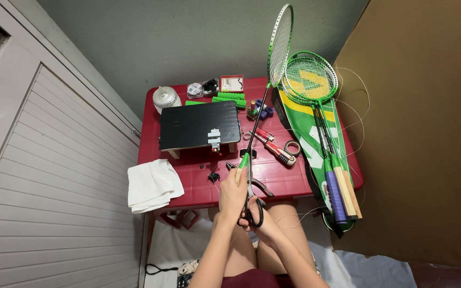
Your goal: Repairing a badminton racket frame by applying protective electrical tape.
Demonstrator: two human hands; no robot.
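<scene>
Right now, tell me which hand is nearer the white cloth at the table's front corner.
Left. The left hand, gripping the racket handle, is on the side toward the white cloth. The right hand, holding the scissors, sits farther away, on the other side.

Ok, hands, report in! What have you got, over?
Left hand gripping racket handle. Right hand in scissors, blades at handle. Pliers on red table beside. Over.
</scene>
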